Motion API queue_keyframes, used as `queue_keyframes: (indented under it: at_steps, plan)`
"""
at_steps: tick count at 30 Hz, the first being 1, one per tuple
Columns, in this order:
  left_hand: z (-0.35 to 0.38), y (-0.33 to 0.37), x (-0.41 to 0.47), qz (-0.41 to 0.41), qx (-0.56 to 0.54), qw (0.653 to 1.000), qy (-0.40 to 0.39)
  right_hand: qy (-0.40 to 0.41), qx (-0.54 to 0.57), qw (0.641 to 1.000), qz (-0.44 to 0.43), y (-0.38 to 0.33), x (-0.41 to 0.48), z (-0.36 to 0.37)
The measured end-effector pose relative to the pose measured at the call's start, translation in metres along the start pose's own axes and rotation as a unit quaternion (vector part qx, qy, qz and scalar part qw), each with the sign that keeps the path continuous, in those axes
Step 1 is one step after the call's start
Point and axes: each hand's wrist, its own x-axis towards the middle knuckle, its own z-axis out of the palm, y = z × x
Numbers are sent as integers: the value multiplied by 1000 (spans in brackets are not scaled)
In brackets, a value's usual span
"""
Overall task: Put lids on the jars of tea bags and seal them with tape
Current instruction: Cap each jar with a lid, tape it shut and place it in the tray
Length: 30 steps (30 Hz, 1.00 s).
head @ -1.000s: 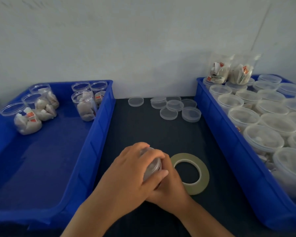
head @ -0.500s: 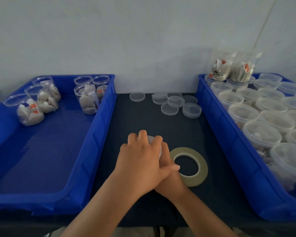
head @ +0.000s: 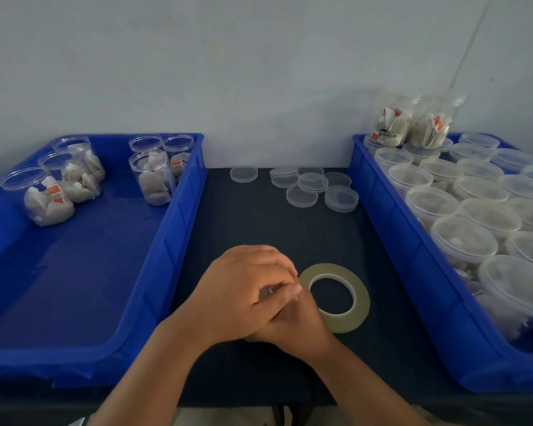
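**Jar in Hand: Grip and Label Check**

Your left hand (head: 240,290) is curled over the clear jar (head: 268,292) at the centre of the dark mat (head: 243,229). Only a sliver of the jar shows between the thumb and fingers. Your right hand (head: 296,324) lies under the left, at 4 o'clock from it. Its fingers are hidden, so its grip cannot be told.

The tape roll (head: 362,302) lies flat just beside the hands at 3 o'clock. Loose lids (head: 302,196) sit at 12 o'clock.

The left bin (head: 179,241), at 9 o'clock, holds open jars (head: 153,179) of tea bags. The right bin (head: 413,272), at 3 o'clock, holds lidded jars (head: 462,241).

The tea bags carry red tags (head: 53,189), and no writing on them is legible.
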Motion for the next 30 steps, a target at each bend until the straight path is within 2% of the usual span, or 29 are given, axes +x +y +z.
queue_keyframes:
  at_steps: [2, 6, 8, 11, 14, 17, 19, 21, 23, 24, 26, 28, 30]
  plan:
    - [-5, 0, -3, -31, 6, 999, -35, 2, 7, 1000, -3, 2, -1, -1]
    - [-3, 11, -17, -221, 93, 968, -76, 32, 27, 999, -8, -2, -6, 2]
    - [2, 20, -20, -225, 108, 965, -85, 49, -9, 998, -25, -9, -6, 3]
    - [10, 30, -13, -233, 72, 968, -50, 45, -14, 999, -26, -11, -5, 2]
    - [18, 38, 2, -253, 128, 959, 0, 37, -19, 999, -6, -5, -6, 4]
    - [22, 32, 12, -167, 174, 970, 39, 17, -6, 1000, 12, 1, -10, 3]
    - [15, 19, 8, -67, 99, 993, 25, 7, 9, 1000, 16, 5, -11, -1]
    - [8, 3, 1, 15, 16, 1000, 11, -2, 8, 1000, 4, 7, -10, -5]
    - [3, -6, -5, 32, 2, 999, 4, 2, -1, 1000, -9, 6, -8, -5]
    - [3, -7, -8, 2, 17, 1000, 9, 15, -4, 1000, -10, 4, -8, -4]
    - [7, -1, -14, -114, 40, 992, 34, 57, -28, 998, -2, 0, -7, 0]
    - [20, 12, -18, -225, 5, 973, 58, 90, -75, 993, 6, -3, -9, 5]
    - [36, 29, -15, -270, 21, 958, 93, 106, -96, 990, 19, -3, -11, 10]
